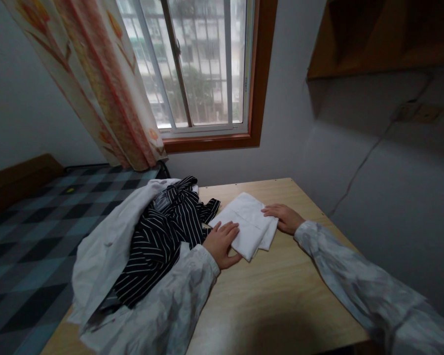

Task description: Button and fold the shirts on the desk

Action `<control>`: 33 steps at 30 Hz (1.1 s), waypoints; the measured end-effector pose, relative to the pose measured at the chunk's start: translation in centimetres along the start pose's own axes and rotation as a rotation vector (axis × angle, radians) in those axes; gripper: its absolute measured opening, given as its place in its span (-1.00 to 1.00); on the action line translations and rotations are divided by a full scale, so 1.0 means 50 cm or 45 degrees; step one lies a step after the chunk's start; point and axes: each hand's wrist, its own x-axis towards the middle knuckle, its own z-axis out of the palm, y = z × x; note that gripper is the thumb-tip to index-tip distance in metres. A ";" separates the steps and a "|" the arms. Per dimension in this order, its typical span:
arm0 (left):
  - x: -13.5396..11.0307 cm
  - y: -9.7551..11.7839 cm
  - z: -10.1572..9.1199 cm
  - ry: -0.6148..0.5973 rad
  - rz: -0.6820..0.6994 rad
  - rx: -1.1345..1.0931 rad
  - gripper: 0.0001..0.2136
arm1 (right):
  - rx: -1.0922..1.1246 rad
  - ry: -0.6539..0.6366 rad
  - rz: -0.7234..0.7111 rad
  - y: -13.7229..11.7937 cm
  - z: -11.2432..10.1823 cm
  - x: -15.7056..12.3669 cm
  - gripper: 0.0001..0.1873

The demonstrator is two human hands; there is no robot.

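A folded white cloth (247, 222) lies on the wooden table (281, 286), near its far middle. My left hand (222, 242) rests flat on the cloth's near left edge, fingers stretched out. My right hand (284, 217) lies flat against the cloth's right edge, fingers extended onto it. Neither hand grips anything. Both arms wear pale grey sleeves.
A heap of clothes sits on the table's left side: a black striped garment (163, 236) on top of a white garment (103, 246). A bed with a checked cover (29, 231) stands to the left. Behind are a window, a flowered curtain (107, 88) and a wall shelf (385, 39).
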 end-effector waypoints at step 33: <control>0.125 0.010 0.063 0.317 -0.237 -0.198 -0.43 | -0.238 0.246 0.617 -0.001 0.046 -0.029 -0.38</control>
